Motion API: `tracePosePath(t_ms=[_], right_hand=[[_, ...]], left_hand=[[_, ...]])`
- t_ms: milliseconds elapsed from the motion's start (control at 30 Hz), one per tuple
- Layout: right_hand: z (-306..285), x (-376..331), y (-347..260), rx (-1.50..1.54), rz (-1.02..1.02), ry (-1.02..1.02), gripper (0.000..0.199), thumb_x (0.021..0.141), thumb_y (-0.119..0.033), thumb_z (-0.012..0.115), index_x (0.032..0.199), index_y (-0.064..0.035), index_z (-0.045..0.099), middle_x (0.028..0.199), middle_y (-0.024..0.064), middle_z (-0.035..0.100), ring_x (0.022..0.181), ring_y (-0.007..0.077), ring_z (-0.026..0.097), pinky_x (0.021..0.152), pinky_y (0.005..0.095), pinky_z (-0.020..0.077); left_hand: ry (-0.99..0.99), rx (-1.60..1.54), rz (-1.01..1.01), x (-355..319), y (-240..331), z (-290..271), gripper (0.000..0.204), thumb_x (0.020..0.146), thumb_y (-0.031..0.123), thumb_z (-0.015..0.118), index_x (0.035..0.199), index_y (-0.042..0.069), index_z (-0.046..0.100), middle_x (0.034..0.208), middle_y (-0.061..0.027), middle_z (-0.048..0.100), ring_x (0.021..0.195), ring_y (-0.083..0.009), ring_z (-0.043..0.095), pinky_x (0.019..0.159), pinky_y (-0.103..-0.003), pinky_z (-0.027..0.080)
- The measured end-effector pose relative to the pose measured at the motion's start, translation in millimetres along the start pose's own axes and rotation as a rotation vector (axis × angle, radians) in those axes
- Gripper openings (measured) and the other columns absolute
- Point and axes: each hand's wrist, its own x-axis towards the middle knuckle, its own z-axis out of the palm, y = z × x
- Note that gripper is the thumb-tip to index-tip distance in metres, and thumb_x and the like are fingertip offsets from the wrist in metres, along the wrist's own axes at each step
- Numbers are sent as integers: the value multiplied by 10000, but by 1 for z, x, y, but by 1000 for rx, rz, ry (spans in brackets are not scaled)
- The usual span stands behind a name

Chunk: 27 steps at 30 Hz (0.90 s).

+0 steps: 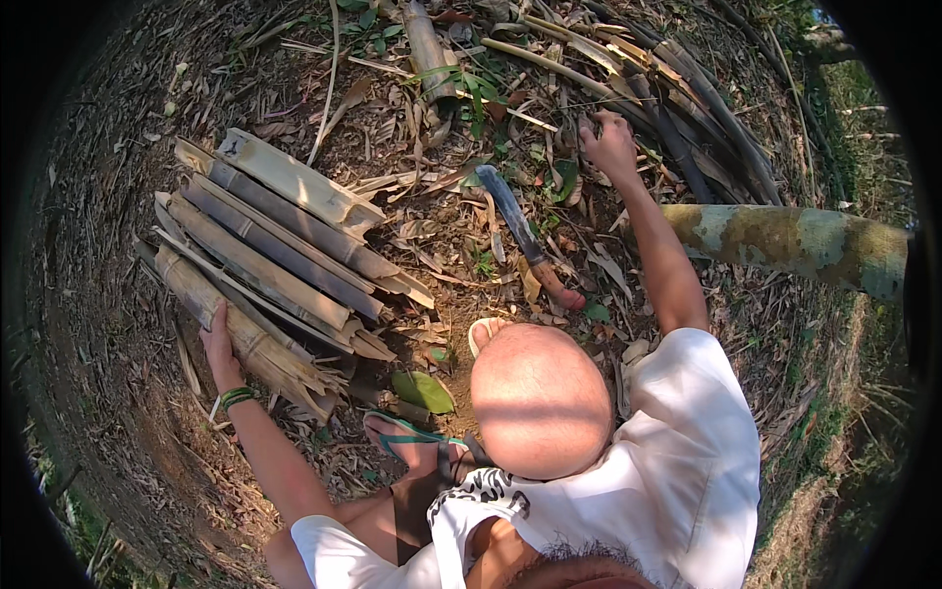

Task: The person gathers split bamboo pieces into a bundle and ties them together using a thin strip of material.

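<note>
Left hand [218, 344] rests open on split bamboo pile [280, 255]; right hand [610, 145] grips a bamboo strip [687, 147] beyond the machete [530, 240]

One head-worn fisheye camera looked steeply down from close above onto leaf-littered ground [461, 245], its rim curving.

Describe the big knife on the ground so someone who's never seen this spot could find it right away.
Start at the stack of split bamboo slats on the leaf-strewn ground; the person's left hand rests on it. Look right, toward the right hand reaching into the brush. Between them lies the knife, untouched: a long dark blade with a reddish-brown handle, the only metal thing among sticks and dry leaves.
</note>
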Motion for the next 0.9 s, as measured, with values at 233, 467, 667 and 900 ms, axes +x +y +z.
tracePosePath(t_ms=[233, 467, 667, 900], right_hand=[[-3, 69, 94, -137, 698, -145, 729, 832, -328, 708, 1421, -9, 418, 1479, 235, 371, 1367, 417, 415, 1076, 493, 441], [-7, 77, 165, -427, 547, -161, 696, 826, -256, 705, 1437, -77, 423, 1466, 179, 431, 1404, 368, 391, 1080, 534, 422], [-5, 82, 147, -651, 322, -207, 611, 847, -296, 741, 1342, -49, 482, 1331, 194, 550, 1246, 384, 564, 1000, 531, 493], [-26, 116, 3, -407, -194, 1, 504, 853, -337, 743, 1151, 2, 519, 1090, 203, 669, 1013, 388, 671, 809, 496, 557]], left_hand=[[-17, -99, 163, -23, -1, -4, 1079, 839, 497, 774, 1574, -15, 172, 1470, -236, 436, 1256, -341, 540, 1031, -454, 465], [-135, -162, 100, -28, -9, 4, 1081, 879, 597, 684, 1582, -11, 131, 1535, -218, 362, 1334, -334, 470, 1085, -435, 421], [-107, -155, 44, -23, -27, -11, 1068, 911, 576, 656, 1595, 7, 66, 1573, -222, 301, 1380, -348, 431, 1113, -447, 402], [221, 236, 176, -28, -6, -4, 1130, 867, 596, 693, 1592, -1, 66, 1609, -289, 202, 1491, -416, 235, 1201, -485, 253]])
